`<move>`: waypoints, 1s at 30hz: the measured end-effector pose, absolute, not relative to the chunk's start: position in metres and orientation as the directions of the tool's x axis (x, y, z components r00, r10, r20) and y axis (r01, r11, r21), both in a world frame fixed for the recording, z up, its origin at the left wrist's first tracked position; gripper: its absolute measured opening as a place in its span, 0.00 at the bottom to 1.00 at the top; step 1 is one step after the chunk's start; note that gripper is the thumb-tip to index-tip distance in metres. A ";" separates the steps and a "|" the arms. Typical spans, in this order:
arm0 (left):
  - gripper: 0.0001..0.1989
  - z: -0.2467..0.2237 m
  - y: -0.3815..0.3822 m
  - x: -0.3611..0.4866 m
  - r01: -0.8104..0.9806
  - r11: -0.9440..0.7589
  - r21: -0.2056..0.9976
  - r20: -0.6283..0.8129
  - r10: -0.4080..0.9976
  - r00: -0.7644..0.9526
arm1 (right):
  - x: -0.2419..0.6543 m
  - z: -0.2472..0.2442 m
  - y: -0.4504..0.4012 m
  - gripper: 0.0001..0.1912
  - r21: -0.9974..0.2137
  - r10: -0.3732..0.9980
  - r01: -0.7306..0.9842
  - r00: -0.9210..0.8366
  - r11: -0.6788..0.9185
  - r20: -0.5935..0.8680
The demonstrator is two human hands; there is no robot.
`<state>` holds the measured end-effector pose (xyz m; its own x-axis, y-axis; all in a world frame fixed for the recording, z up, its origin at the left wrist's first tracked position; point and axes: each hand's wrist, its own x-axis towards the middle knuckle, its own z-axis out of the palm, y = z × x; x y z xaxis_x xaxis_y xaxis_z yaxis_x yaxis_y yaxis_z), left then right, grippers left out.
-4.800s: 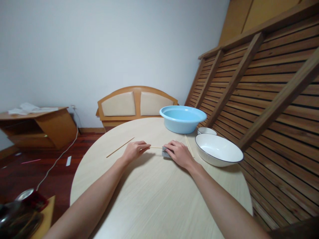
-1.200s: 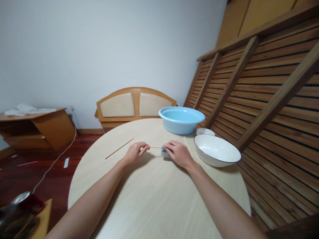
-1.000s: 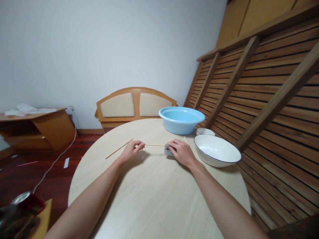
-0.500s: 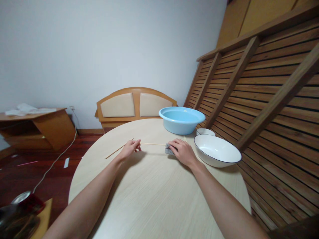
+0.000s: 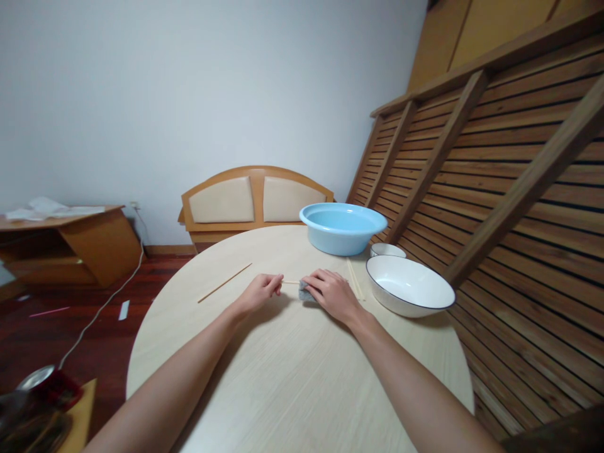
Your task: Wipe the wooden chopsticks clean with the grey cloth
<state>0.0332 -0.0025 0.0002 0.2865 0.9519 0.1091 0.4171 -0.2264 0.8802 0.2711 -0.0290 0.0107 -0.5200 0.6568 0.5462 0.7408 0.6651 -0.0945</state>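
Between my hands runs a thin wooden chopstick (image 5: 290,282), held level just above the round table (image 5: 283,390). My left hand (image 5: 261,292) pinches its left end with closed fingers. Wrapped around its other part is a grey cloth (image 5: 306,292), gripped by my right hand (image 5: 333,294), which hides the stick's right end. Another chopstick (image 5: 224,283) lies slantwise on the table beyond my left hand. More pale chopsticks (image 5: 355,280) lie just right of my right hand, partly behind it.
A light blue basin (image 5: 343,236) stands at the table's far edge. Near it are a small white bowl (image 5: 387,250) and a large dark-rimmed white bowl (image 5: 410,289) on the right. A slatted wooden frame (image 5: 509,207) leans close along the right side.
My hands have come closer together, the cloth sliding left along the chopstick and my left hand shifting right. The chopsticks beside my right hand now show more.
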 end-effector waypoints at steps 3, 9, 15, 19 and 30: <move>0.32 0.001 -0.008 0.040 0.449 -0.281 0.848 0.147 0.939 0.310 | 0.268 0.012 -0.031 0.08 -0.094 0.654 0.733 -0.532 0.673 0.538; 0.29 0.012 -0.007 0.029 0.494 -0.330 0.804 0.213 0.936 0.279 | 0.274 0.016 -0.029 0.09 -0.117 0.673 0.756 -0.485 0.643 0.558; 0.31 0.010 0.003 0.008 0.504 -0.289 0.814 0.208 0.955 0.210 | 0.285 0.018 -0.026 0.09 -0.136 0.690 0.779 -0.442 0.612 0.572; 0.34 0.007 0.011 -0.004 0.471 -0.272 0.840 0.208 0.961 0.184 | 0.290 0.018 -0.024 0.08 -0.149 0.694 0.787 -0.417 0.598 0.587; 0.35 0.009 0.014 -0.017 0.362 -0.178 0.915 0.150 0.983 0.105 | 0.296 0.012 -0.019 0.10 -0.205 0.695 0.781 -0.361 0.589 0.622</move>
